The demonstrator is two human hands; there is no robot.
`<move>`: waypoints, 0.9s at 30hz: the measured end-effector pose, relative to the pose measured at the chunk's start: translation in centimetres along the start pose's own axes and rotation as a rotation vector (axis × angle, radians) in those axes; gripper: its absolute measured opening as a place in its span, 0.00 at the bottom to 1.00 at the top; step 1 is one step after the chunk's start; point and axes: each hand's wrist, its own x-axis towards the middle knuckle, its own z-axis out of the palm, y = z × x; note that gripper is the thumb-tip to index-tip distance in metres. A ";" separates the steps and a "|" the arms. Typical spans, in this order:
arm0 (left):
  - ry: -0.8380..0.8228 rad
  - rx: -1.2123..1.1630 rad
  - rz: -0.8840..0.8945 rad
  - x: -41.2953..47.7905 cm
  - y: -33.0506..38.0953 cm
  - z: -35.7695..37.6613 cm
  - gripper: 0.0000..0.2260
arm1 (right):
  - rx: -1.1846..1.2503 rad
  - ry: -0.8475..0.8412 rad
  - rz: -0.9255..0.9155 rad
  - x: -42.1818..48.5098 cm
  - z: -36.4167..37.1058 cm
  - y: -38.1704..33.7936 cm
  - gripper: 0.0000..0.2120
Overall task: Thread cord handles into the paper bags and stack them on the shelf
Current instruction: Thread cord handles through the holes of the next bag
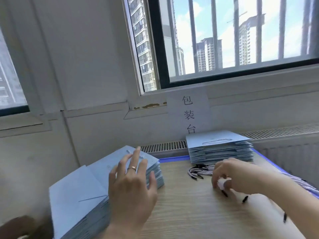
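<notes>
A tall stack of flat light-blue paper bags (77, 192) lies at the table's left. My left hand (133, 185) rests flat on its top bag with fingers spread, beside a short piece of cord (128, 151). My right hand (231, 175) pinches white cords (221, 184) with black tips, lifted just above the wooden table (186, 213). A loose bundle of such cords (200, 171) lies just left of that hand. A second stack of blue bags (219, 147) sits at the back, its top bag showing a white cord handle.
More white cords (309, 187) lie at the table's right edge, which has a blue rim. A paper sign (189, 114) hangs on the wall under the barred window. A vent grille runs behind the table. A dark blurred shape (19, 226) sits at bottom left.
</notes>
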 end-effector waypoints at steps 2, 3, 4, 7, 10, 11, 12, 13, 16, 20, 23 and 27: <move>-0.113 0.129 -0.139 -1.4 -1.6 0.4 0.17 | 0.004 0.040 -0.006 0.1 0.3 0.0 0.21; -0.181 0.153 -0.191 -1.7 -1.6 0.5 0.17 | 0.009 0.058 -0.020 0.2 0.3 0.0 0.19; -0.230 0.164 -0.203 -1.9 -1.3 0.4 0.16 | 0.011 0.075 -0.037 0.3 0.4 0.1 0.17; -0.176 0.151 -0.112 -2.0 -0.2 -0.4 0.13 | 0.054 0.128 -0.100 0.4 0.7 0.3 0.12; -0.115 0.160 -0.064 -2.0 -0.4 -0.4 0.16 | 0.173 0.247 -0.117 0.0 0.6 0.5 0.10; -0.100 0.176 -0.065 -1.9 -0.6 -0.3 0.18 | 0.228 0.301 -0.111 -0.1 0.5 0.6 0.10; -0.071 0.199 -0.053 -1.9 -0.7 0.1 0.17 | 0.292 0.350 -0.108 -0.2 0.3 0.5 0.10; -0.026 0.211 -0.037 -1.8 -0.6 0.3 0.15 | 0.373 0.383 -0.111 -0.3 0.1 0.4 0.09; 0.152 0.202 0.056 -1.8 -0.2 0.8 0.13 | 0.568 0.440 -0.129 -0.4 0.0 0.0 0.04; 0.247 0.169 0.226 -2.1 0.6 0.9 0.22 | 0.528 0.391 -0.137 -0.4 0.0 -0.1 0.14; 0.245 0.132 0.354 -2.2 1.0 1.0 0.25 | 0.506 0.317 -0.105 -0.3 -0.2 -0.2 0.15; 0.233 0.056 0.381 -2.0 0.7 1.1 0.23 | 0.459 0.290 -0.085 -0.1 0.1 -0.1 0.16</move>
